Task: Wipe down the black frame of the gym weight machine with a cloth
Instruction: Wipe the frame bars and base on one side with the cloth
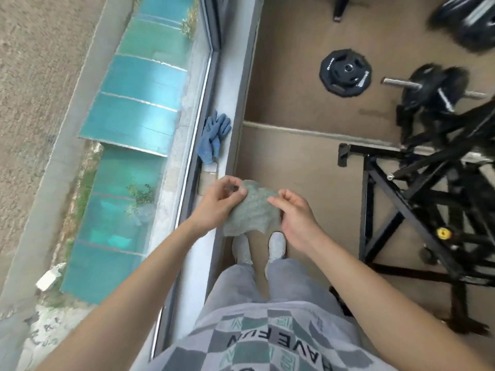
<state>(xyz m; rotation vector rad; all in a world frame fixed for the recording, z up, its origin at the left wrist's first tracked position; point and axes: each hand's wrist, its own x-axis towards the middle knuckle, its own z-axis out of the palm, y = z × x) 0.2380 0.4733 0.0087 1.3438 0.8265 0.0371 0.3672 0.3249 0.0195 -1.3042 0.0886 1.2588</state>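
A grey-green cloth (250,210) is spread between both hands in front of my body, above my feet. My left hand (218,203) pinches its upper left corner with thumb and fingertips. My right hand (293,214) pinches its right edge, fingers curled. The black frame of the weight machine (396,199) stands on the floor to my right, an arm's length from the cloth, with a yellow knob (443,233) on it. Neither hand touches the frame.
A window sill (230,108) runs along my left with blue gloves (214,135) lying on it. A black weight plate (345,72) lies on the tan floor ahead. A loaded barbell (431,87) and more plates (471,20) sit at the upper right.
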